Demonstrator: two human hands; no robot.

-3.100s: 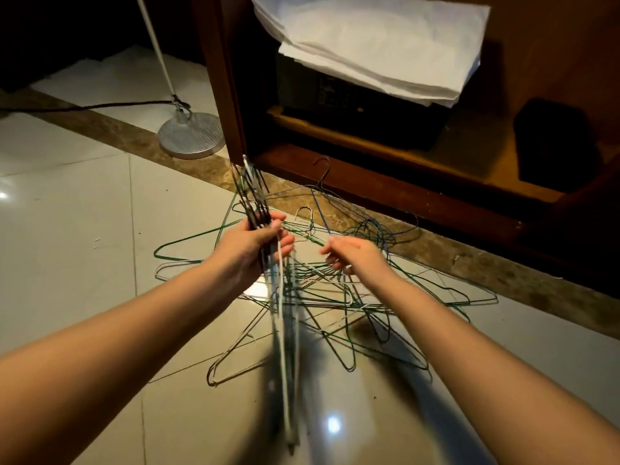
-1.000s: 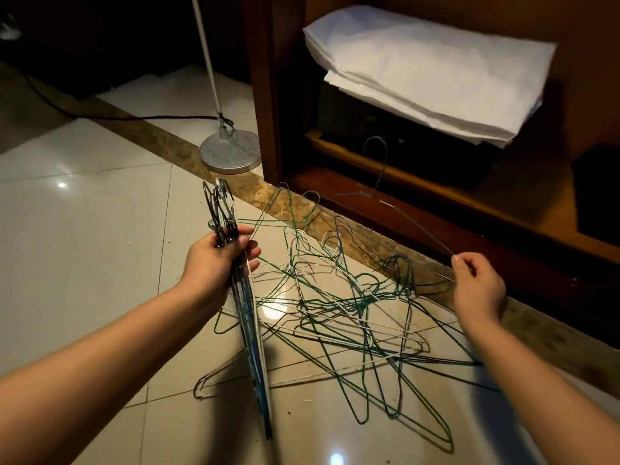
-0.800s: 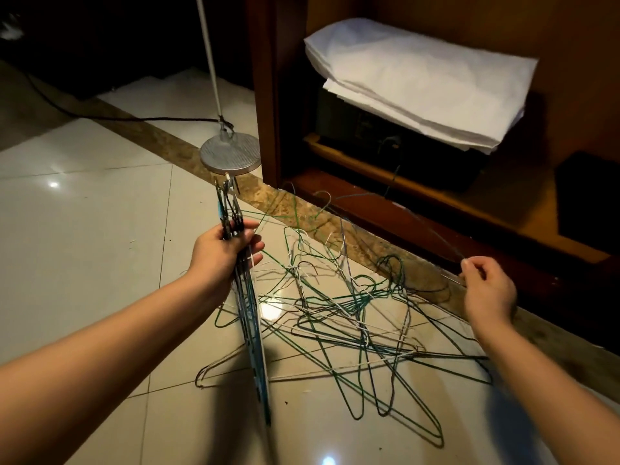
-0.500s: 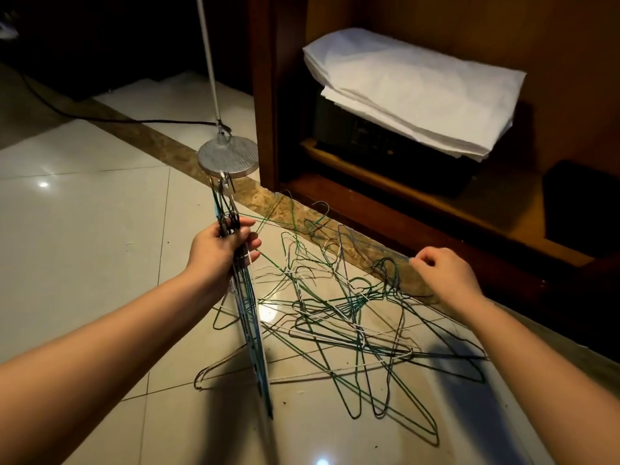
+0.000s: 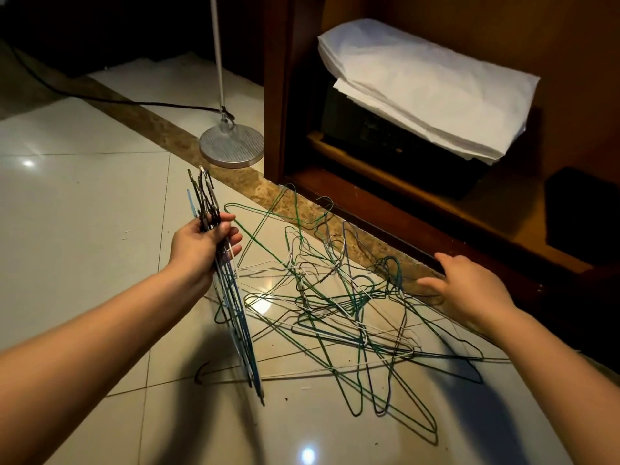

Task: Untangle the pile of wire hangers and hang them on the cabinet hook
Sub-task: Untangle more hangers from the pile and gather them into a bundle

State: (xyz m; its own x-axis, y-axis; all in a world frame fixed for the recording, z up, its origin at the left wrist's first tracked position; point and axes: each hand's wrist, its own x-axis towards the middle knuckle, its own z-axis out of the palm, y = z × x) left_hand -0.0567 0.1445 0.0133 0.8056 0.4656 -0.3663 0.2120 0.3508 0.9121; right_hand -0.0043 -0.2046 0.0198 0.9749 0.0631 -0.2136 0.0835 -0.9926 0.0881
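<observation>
Your left hand (image 5: 201, 243) is curled tight round a gathered bundle of hangers (image 5: 235, 317), gripping it just below the hooks. It holds the bundle upright in front of the cabinet (image 5: 278, 95), out from its left corner post. The hooks stick up above your fist, and the bundle's lower ends hang down toward the tiled floor (image 5: 84, 229); you cannot tell whether they touch it. Your right hand (image 5: 469, 290) holds nothing. Its fingers are spread and relaxed, palm down, close to the cabinet's bottom sill, above the edge of the tangle nearest the cabinet. Whether its fingertips touch a wire cannot be made out. The tangled pile of hangers (image 5: 335, 313), green, white and dark wires crossed over one another, lies flat on the floor in front of the cabinet's open bottom. Some of its hooks reach onto the brown stone strip (image 5: 161, 129) that runs along the cabinet's foot. Inside the cabinet, on the low shelf, a folded white sheet (image 5: 426, 85) rests on top of a dark box (image 5: 385, 142), and a dark block (image 5: 580, 209) sits further right on the same shelf. Just beside the cabinet's left corner post stands the round metal lamp base (image 5: 231, 146), its pole rising out of view and a black cable (image 5: 100, 99) trailing away from the cabinet.
</observation>
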